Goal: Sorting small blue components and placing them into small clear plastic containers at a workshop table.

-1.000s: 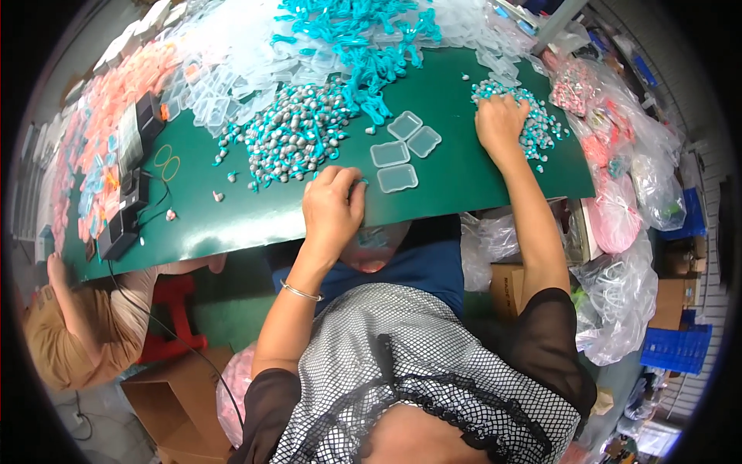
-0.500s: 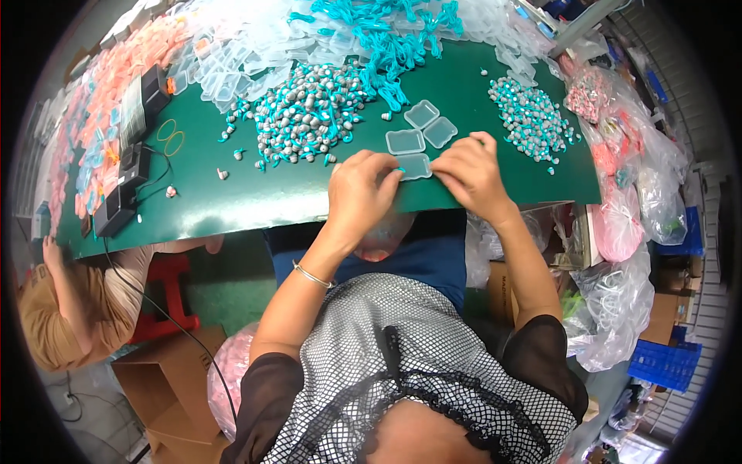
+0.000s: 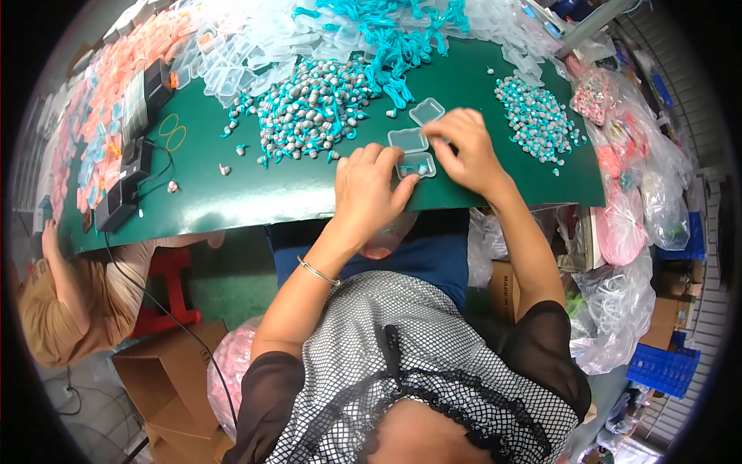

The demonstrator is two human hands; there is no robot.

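1. Case (image 3: 415, 159) sits kinda near the worktop's (image 3: 464, 69) front edge; a bump could spill its bits (image 3: 423, 168).
2. Left hand (image 3: 368, 182), half-curled at its rim, might tilt it.
3. Right hand (image 3: 468, 153) is curled, can't tell if gripping; a swipe could shove it.

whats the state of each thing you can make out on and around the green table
left hand: thumb by the near case
right hand: fingers bent, blurred, grip unclear
near clear case: open, small pieces inside
far clear case: partly hidden, visible part unfilled
large pile: loose, heaped
small pile: loose, spread
teal cords: bundled
cardboard box: open
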